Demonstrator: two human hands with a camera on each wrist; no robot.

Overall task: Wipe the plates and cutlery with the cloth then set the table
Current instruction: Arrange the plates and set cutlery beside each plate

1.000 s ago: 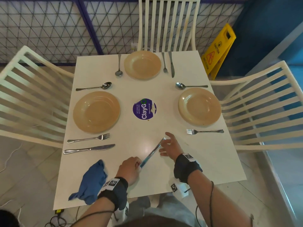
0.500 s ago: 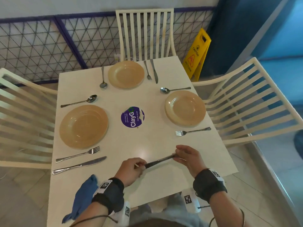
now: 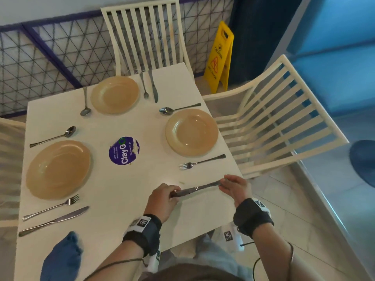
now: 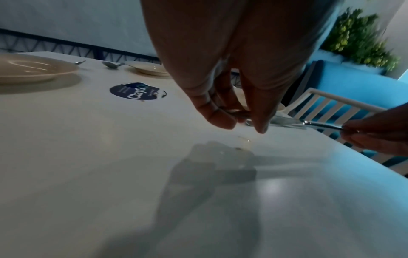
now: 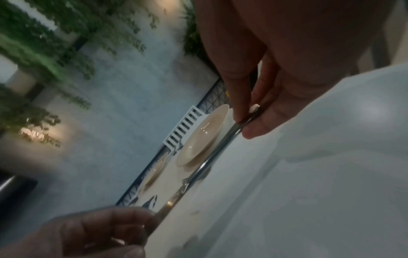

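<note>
The left hand (image 4: 232,69) hangs above the white table (image 4: 110,174), its fingertips (image 4: 220,120) pinching the blade end of a knife (image 4: 287,120). At the right, the right hand (image 4: 375,136) grips the handle. Far left sit 2 plates (image 4: 28,69), a spoon (image 4: 111,64) and a round purple sticker (image 4: 138,91).

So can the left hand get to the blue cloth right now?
Probably not yet: the left hand is pinching one end of the knife. The blue cloth lies uncovered near it on the table, reachable once freed.
</note>
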